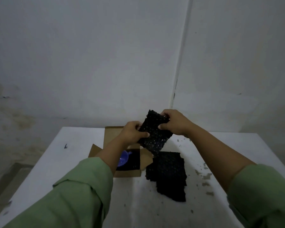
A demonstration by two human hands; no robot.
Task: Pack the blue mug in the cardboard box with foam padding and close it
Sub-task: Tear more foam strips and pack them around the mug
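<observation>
An open cardboard box point(112, 134) stands on the white table, its flaps spread out. Inside it lies the blue mug point(123, 159) on dark foam, partly hidden by my left forearm. Above the box's right side I hold a black foam sheet point(155, 137) in the air with both hands. My left hand point(132, 131) grips its left edge, and my right hand point(173, 122) pinches its upper right corner. More black foam pieces point(169, 175) lie stacked on the table just right of the box.
The white table point(72, 153) stands against a pale wall with a corner at the back right. Small foam crumbs point(204, 176) are scattered over the table's right side. A small dark mark point(65, 146) sits on the left of the tabletop.
</observation>
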